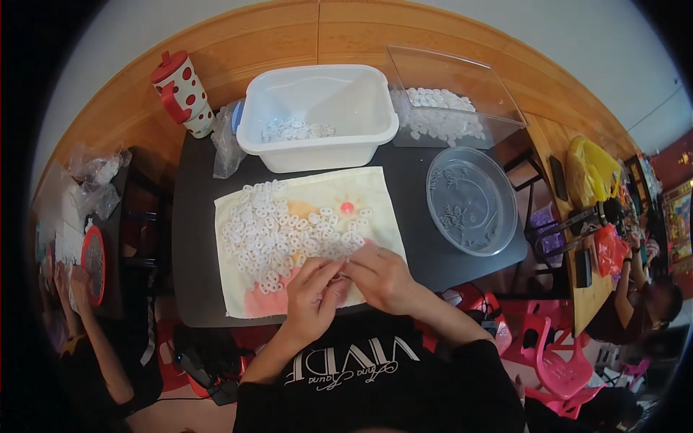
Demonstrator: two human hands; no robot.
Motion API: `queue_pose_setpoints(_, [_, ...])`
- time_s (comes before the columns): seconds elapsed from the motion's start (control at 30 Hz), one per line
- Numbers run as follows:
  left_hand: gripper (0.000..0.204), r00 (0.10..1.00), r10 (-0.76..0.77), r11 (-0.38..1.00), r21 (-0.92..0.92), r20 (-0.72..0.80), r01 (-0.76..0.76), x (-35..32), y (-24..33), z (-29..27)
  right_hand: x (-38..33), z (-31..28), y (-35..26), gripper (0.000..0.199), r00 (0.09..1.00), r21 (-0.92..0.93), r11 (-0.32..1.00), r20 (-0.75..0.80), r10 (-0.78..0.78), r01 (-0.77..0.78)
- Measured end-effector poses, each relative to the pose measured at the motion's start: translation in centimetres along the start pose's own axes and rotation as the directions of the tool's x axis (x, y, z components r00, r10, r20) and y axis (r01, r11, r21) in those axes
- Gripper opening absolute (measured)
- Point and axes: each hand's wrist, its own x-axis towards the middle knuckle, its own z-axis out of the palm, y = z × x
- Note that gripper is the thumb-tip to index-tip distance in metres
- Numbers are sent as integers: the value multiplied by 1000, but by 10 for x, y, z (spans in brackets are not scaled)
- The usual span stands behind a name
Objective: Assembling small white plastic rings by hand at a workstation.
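- White plastic rings lay heaped across a pale printed cloth spread on the dark table, the pile thickest on the cloth's left half and thinning toward its near edge, where both hands met
- The left hand rested on the cloth's near edge with fingers curled inward, thumb and forefinger pinched together at the spot where the two hands touched; what lay between them was too small to make out
- The right hand sat just beside it, knuckles up, fingers bent down and closed toward the left fingertips, also seeming to pinch a small piece that could not be told for sure
- A white rectangular tub stood just behind the cloth, holding a shallow scatter of the same rings on its floor
- A clear square box leaned to the tub's right with more rings piled inside
- A round clear lid lay flat to the right of the cloth
- A cup with red dots and a red lid stood at the table's far left corner, next to a crumpled clear bag
- Another person's hand showed at the far left, near a red-rimmed round dish
- A third person sat at the right by pink plastic chairs
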Motion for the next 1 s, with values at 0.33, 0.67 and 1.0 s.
queue_pose_setpoints(0.33, [24, 988, -10, 996, -84, 157, 23, 12, 3, -3, -4, -28, 7, 24, 1000, 190, 982, -11, 18, -15])
queue_pose_setpoints(0.67, [19, 915, -378, 636, -678, 143, 369, -4, -33, -6, -84, -138, 111, 16, 863, -418, 765, -112, 492, -490])
queue_pose_setpoints(1.0, [18, 905, -416, 653, -664, 90, 366, -11, -26, -5, -74, -120, 109, 19, 873, -530, 752, 43, 486, -393])
